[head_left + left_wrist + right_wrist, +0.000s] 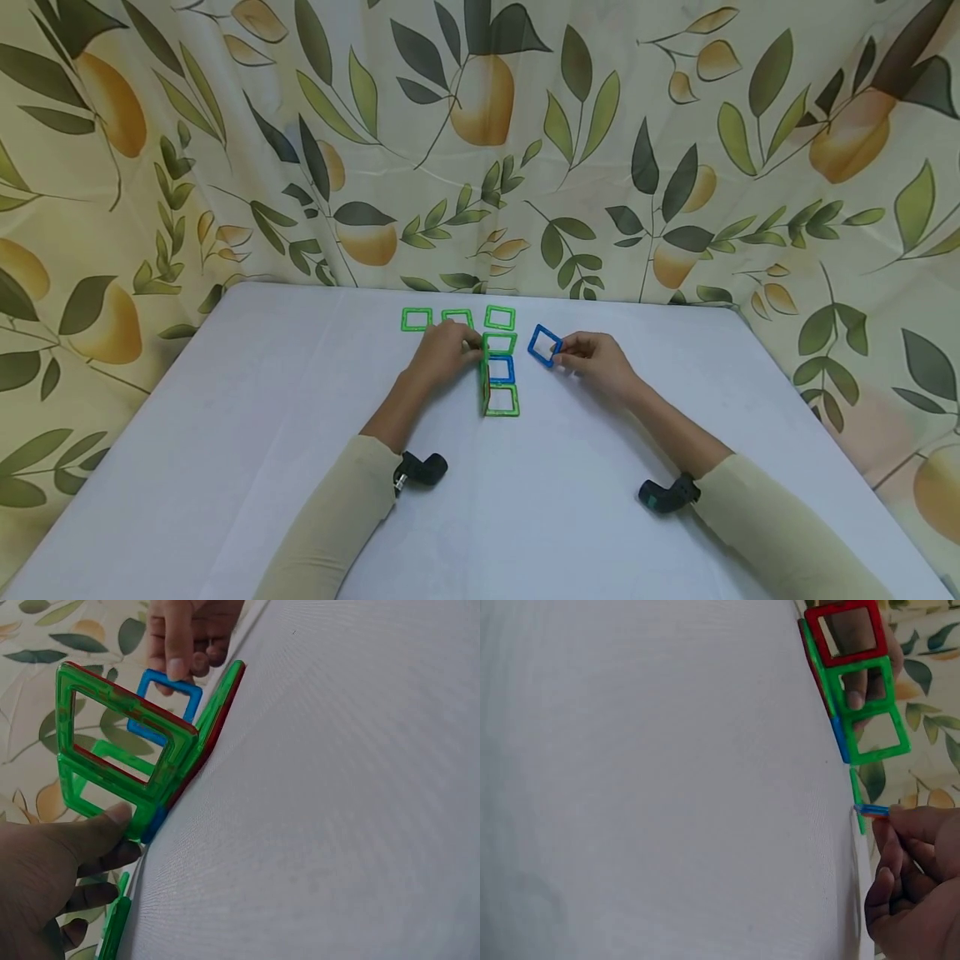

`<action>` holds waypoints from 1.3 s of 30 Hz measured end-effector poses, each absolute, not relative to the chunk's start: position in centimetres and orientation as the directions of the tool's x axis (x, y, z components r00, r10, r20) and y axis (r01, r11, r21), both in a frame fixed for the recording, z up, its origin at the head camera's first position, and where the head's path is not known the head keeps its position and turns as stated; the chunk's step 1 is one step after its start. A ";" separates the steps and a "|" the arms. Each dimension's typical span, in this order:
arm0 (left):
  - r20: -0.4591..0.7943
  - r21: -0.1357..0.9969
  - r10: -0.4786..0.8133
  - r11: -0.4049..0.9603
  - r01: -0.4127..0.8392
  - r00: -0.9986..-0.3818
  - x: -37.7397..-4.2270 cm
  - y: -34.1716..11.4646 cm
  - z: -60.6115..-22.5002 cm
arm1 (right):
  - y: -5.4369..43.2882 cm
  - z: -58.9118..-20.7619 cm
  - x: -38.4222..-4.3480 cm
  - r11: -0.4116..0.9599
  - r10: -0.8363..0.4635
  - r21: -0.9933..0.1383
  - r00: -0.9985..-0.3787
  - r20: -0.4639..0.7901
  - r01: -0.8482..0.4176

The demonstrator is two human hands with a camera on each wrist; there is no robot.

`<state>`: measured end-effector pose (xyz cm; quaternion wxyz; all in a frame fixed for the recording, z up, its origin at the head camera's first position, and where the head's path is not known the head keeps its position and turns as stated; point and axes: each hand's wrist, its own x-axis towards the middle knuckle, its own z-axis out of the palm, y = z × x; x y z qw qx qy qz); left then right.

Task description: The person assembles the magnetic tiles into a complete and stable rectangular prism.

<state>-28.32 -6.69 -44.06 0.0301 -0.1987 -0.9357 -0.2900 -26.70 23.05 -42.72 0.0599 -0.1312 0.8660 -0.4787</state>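
Between right thumb and fingertips, my right hand (596,360) pinches a blue square magnetic tile (557,340), held tilted just right of a small tile structure. My left hand (444,354) grips the structure's upright green tiles (63,712) from the left, its thumb on the lower one in the left wrist view. On the table side lie a blue tile (512,369) and a green tile (503,412) joined in a row, with upright tiles along their left edge and one at the far end. A red tile (881,634) stands in the wall in the right wrist view.
Behind the structure lies a loose green tile (500,307). Two more green tiles, a left one (417,310) and one partly behind my left hand (457,312), lie near the back edge of the white table (225,467). A patterned curtain (480,167) hangs behind.
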 end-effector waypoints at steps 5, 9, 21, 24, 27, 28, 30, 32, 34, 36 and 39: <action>0.187 0.533 0.340 0.753 0.386 -0.922 -28.1 -6.6 -43.9 | 22.6 -42.8 -26.1 0.522 -0.294 -0.832 -0.955 0.033 -0.189; 0.187 0.531 0.337 0.756 0.384 -0.923 -28.1 -6.6 -43.9 | 22.0 -42.6 -25.5 0.532 -0.289 -0.822 -0.956 0.049 -0.203; 0.198 0.529 0.351 0.748 0.402 -0.915 -28.4 -6.6 -44.3 | 20.3 -42.5 -24.2 0.557 -0.292 -0.780 -0.946 0.139 -0.286; 0.197 0.531 0.347 0.748 0.398 -0.917 -28.4 -6.5 -44.4 | 19.9 -42.6 -24.0 0.570 -0.290 -0.768 -0.946 0.143 -0.291; 0.191 0.538 0.342 0.748 0.389 -0.920 -28.4 -6.5 -44.4 | 19.6 -42.5 -23.7 0.573 -0.294 -0.764 -0.944 0.146 -0.297; 0.189 0.540 0.341 0.747 0.387 -0.921 -28.4 -6.5 -44.4 | 19.5 -42.5 -23.7 0.573 -0.298 -0.762 -0.943 0.149 -0.302; 0.186 0.545 0.338 0.746 0.383 -0.923 -28.4 -6.5 -44.3 | 19.3 -42.5 -23.5 0.571 -0.304 -0.761 -0.940 0.152 -0.307; 0.185 0.549 0.336 0.744 0.381 -0.923 -28.3 -6.5 -44.3 | 19.1 -42.4 -23.5 0.570 -0.311 -0.758 -0.937 0.157 -0.316; 0.189 0.552 0.336 0.741 0.383 -0.923 -28.3 -6.5 -44.4 | 19.0 -42.4 -23.4 0.573 -0.316 -0.752 -0.935 0.162 -0.324; 0.193 0.554 0.337 0.738 0.386 -0.922 -28.4 -6.5 -44.4 | 18.8 -42.3 -23.3 0.574 -0.319 -0.750 -0.933 0.166 -0.330; 0.195 0.556 0.340 0.735 0.389 -0.920 -28.4 -6.5 -44.3 | 18.6 -42.3 -23.3 0.574 -0.327 -0.744 -0.929 0.176 -0.343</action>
